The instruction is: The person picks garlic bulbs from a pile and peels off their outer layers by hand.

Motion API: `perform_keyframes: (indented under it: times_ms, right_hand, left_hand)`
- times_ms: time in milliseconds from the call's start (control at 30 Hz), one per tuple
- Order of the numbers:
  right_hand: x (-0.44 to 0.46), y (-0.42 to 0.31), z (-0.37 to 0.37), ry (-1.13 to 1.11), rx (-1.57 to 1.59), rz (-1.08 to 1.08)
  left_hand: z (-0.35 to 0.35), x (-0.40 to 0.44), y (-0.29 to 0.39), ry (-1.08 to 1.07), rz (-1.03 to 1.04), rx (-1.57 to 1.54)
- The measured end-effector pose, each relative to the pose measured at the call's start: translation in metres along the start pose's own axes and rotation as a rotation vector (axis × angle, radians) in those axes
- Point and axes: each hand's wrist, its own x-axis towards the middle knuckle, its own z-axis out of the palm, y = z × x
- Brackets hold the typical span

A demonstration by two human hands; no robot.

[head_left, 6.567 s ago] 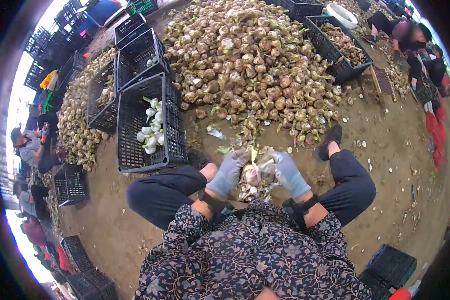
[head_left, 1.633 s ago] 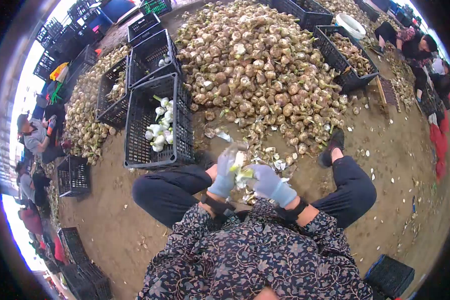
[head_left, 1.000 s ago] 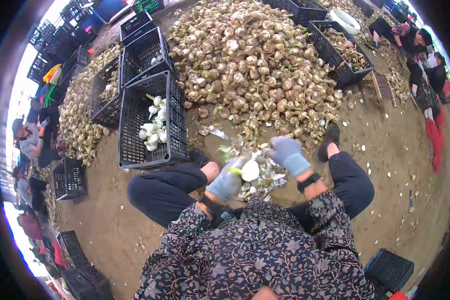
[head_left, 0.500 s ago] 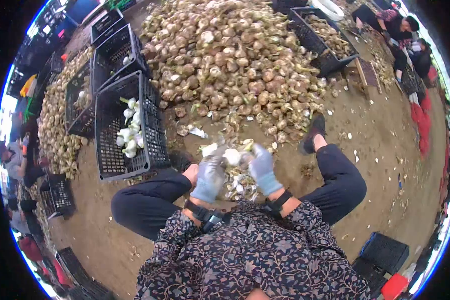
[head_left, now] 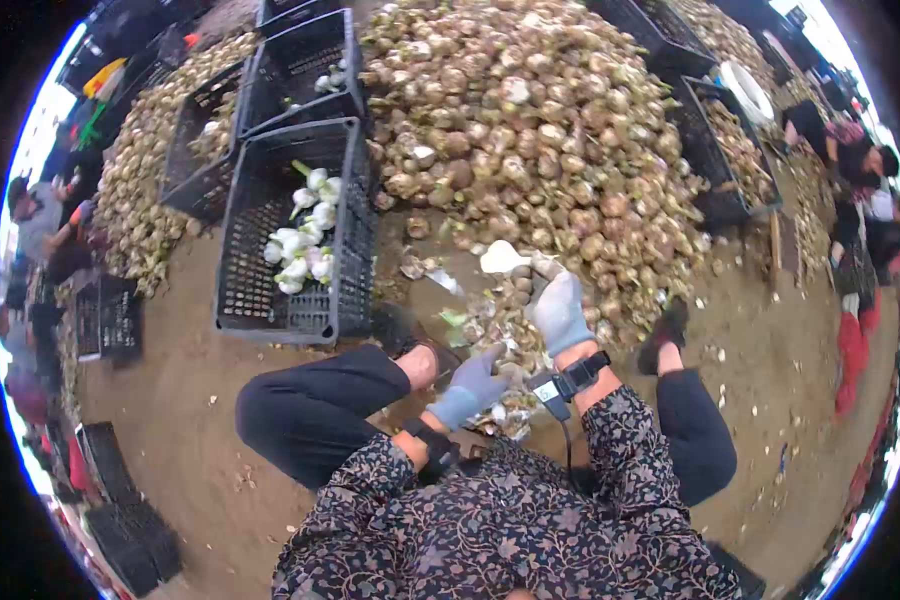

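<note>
In a grey glove, my right hand (head_left: 555, 302) is closed on a clean white garlic bulb (head_left: 503, 257), held out at the foot of the big heap of unpeeled garlic (head_left: 530, 130). My left hand (head_left: 474, 385), gloved too, is lower and nearer my body, fingers stretched over loose garlic peelings (head_left: 515, 410); I see nothing held in it. To the left, a black plastic crate (head_left: 290, 330) has several peeled white garlic bulbs (head_left: 305, 240) lying inside.
More black crates (head_left: 300, 70) stand behind the near one, beside another garlic pile (head_left: 140, 170). A filled crate (head_left: 735, 150) stands right of the heap. Co-workers (head_left: 860, 160) crouch at far right; another person (head_left: 40, 220) sits at far left.
My hands have parted. The right one has moved forward with the white garlic bulb, while the left has shifted right and back toward my body. The view has turned slightly left.
</note>
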Motion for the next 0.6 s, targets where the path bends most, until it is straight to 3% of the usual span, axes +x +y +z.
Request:
perform_keyframes:
  times_ms: [33,100,133,167,233,267,367,400,433,533,600]
  right_hand:
    - [-0.005,-0.001,0.034,-0.030,0.051,0.026]
    - [0.001,0.005,0.068,-0.114,-0.016,0.018]
    - [0.004,0.009,0.072,-0.128,-0.010,0.036]
    - [0.004,0.014,0.072,-0.196,-0.105,-0.038]
    - [-0.013,0.018,0.079,-0.251,-0.371,-0.272]
    - [-0.017,0.022,0.074,-0.204,-0.416,-0.251]
    - [-0.033,0.029,0.062,-0.148,-0.533,-0.221]
    - [-0.034,0.034,0.056,-0.117,-0.447,-0.200]
    - [-0.032,0.038,0.051,-0.081,-0.366,-0.180]
    - [-0.031,0.037,0.048,-0.135,-0.105,-0.010]
    - [-0.050,0.033,0.082,-0.103,0.043,-0.008]
  left_hand:
    - [-0.009,0.006,0.007,0.032,-0.015,0.004]
    - [-0.040,0.014,0.030,0.295,-0.103,-0.497]
    - [-0.046,0.022,0.011,0.450,0.021,-0.416]
    - [-0.061,0.021,0.025,0.464,0.012,-0.405]
    - [-0.084,0.020,0.050,0.625,0.163,-0.939]
    - [-0.087,0.025,0.052,0.634,0.102,-1.084]
    - [-0.094,0.022,0.067,0.526,-0.071,-1.118]
    - [-0.094,0.019,0.064,0.534,0.012,-0.961]
    - [-0.089,0.019,0.063,0.521,0.047,-1.114]
    - [-0.096,0.018,0.067,0.523,-0.110,-1.106]
    - [-0.085,0.030,0.029,0.578,-0.174,-1.052]
